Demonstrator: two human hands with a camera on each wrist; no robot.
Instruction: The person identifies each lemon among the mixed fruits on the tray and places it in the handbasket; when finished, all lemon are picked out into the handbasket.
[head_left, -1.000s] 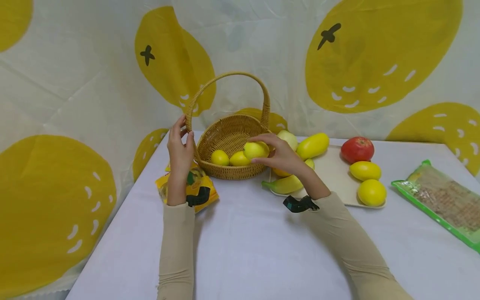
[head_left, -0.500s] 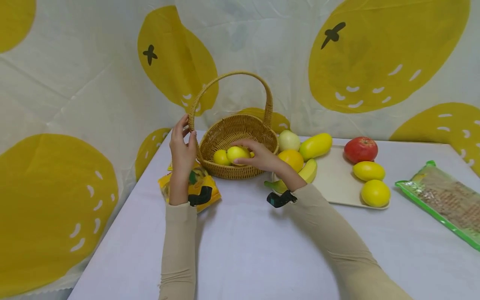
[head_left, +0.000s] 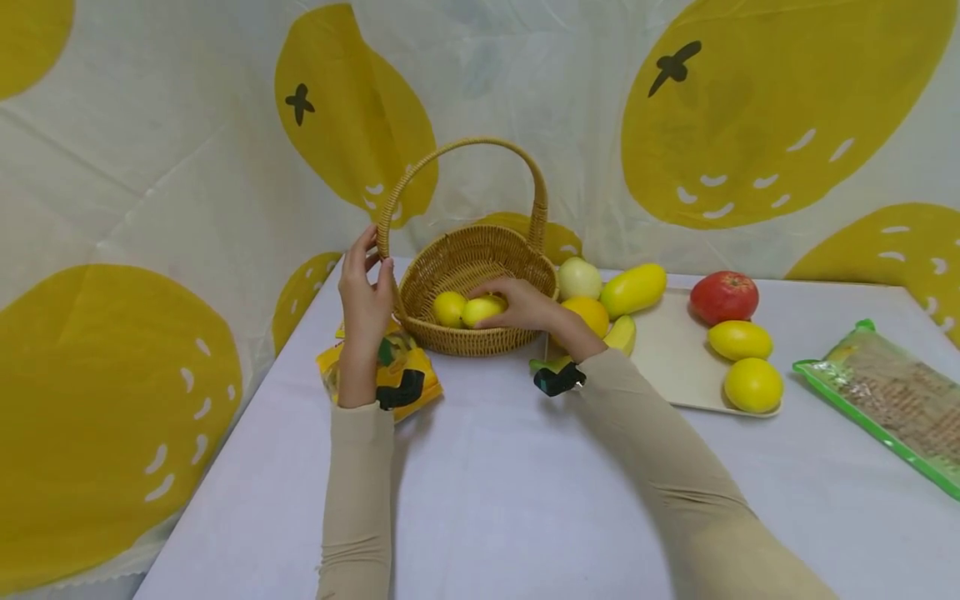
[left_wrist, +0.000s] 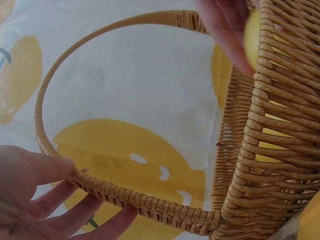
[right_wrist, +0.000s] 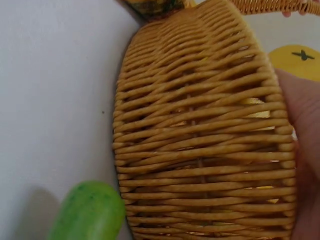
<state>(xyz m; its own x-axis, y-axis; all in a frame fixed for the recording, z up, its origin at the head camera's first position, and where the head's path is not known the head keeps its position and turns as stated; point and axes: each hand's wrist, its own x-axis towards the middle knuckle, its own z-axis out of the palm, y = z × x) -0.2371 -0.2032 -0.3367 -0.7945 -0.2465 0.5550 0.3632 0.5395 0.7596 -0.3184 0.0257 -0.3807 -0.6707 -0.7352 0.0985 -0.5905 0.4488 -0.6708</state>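
A wicker basket with a tall arched handle stands near the back of the table. My left hand holds the handle's left side, thumb on one side and fingers behind it, as the left wrist view shows. Inside the basket, my right hand grips a yellow lemon between thumb and fingers. Another lemon lies against it on the left. My hand hides whatever is to the right within the basket. In the right wrist view the basket's woven wall covers most of the hand's work.
Right of the basket are a pale round fruit, an orange, a banana and a mango-like yellow fruit. A cream tray bears a pomegranate and lemons. Bags lie right and left.
My right hand has carried the lemon left and down into the basket, then shifted slightly right. The lemon now rests beside the other one. My left hand stays on the handle.
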